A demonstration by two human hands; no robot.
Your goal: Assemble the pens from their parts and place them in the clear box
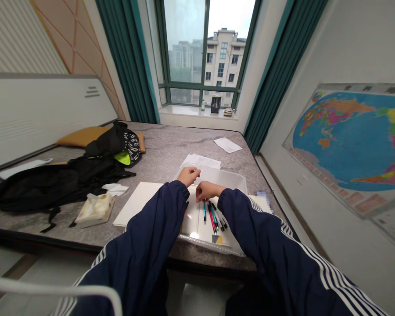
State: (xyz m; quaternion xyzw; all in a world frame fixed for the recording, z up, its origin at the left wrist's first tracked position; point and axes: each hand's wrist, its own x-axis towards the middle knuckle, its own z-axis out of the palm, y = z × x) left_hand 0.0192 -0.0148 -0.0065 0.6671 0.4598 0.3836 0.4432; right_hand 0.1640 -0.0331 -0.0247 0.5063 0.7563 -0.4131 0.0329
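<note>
A clear plastic bin stands near the front edge of the bed, with several pens in teal, red, black and white lying on the pale flat surface inside it. Over the bin's far part is my left hand, its fingers pinched together. My right hand is lower and just to the right, fingers curled downward above the upper ends of the pens. Whatever either hand holds, if anything, is too small or hidden to make out. My left sleeve covers the bin's left side.
Left of the bin lies a large white pad. Farther left are a tissue box, a crumpled tissue and a black backpack. Papers lie behind the bin, with another sheet toward the window.
</note>
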